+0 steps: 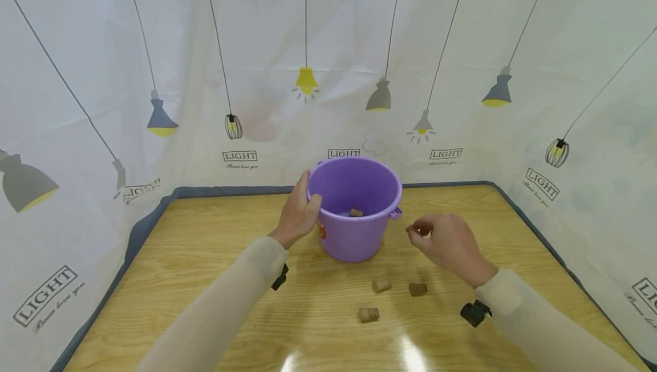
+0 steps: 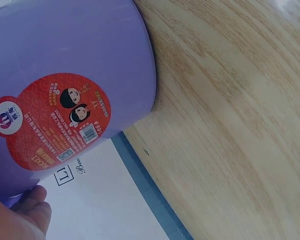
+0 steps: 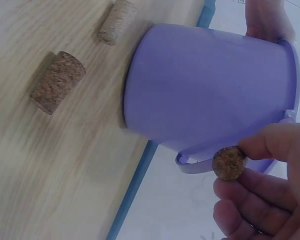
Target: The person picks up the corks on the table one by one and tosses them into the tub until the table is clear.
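Observation:
A purple bucket point(image 1: 354, 238) stands upright on the wooden table, and one cork point(image 1: 356, 212) lies inside it. My left hand point(image 1: 300, 212) grips its rim on the left side, thumb at the near edge. To the right of the bucket, my right hand point(image 1: 447, 245) pinches a cork point(image 3: 229, 163) between thumb and fingers, above the table and apart from the rim. Three more corks lie on the table in front: a pale one point(image 1: 381, 286) near the bucket, a darker one point(image 1: 418, 289) to its right, and another point(image 1: 368, 314) closest to me.
The wooden table point(image 1: 215, 258) has a blue-grey border point(image 1: 246, 190) along its edge. White sheeting point(image 1: 287, 29) printed with hanging lamps rises at the back and both sides. The bucket's handle point(image 3: 195, 166) hangs down on its right side.

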### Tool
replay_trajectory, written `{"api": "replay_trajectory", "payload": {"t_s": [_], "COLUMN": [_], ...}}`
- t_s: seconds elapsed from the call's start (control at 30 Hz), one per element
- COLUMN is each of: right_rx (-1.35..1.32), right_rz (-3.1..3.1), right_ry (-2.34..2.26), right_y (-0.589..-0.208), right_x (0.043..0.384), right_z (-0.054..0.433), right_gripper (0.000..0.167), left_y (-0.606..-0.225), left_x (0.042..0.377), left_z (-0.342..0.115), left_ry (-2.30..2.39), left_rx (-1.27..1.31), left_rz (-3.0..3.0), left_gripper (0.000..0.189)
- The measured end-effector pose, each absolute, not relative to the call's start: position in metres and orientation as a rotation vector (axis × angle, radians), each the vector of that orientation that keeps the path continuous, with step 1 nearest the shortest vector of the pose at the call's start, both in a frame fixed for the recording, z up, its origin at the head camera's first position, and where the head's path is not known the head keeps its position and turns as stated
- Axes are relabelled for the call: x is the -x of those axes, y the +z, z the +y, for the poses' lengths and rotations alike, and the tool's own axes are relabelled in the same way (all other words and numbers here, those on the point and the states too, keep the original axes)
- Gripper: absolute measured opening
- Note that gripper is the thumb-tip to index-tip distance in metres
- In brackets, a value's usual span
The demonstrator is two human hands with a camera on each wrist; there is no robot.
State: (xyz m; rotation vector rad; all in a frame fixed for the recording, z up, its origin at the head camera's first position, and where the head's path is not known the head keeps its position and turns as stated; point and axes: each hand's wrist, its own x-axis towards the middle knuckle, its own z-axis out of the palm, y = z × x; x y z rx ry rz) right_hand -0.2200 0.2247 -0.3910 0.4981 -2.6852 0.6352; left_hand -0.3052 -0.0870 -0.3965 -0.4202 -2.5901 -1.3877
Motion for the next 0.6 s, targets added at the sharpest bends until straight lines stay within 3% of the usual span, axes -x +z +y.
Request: {"api": "replay_trajectory", "payload": {"t_s": [0.6], "right_rx": [-0.504], "right_rz": [-2.405], "right_ry": [0.626], "right_y": [-0.366], "right_x": [0.225], "right_z": [0.219], "right_gripper": [0.008], "left_y": [-0.396], "left_x": [0.304], "left_z": [-0.087], "left_ry": [-1.395], "left_rx": [0.413], "left_rz": [-2.604], "left_gripper": [0.072]}}
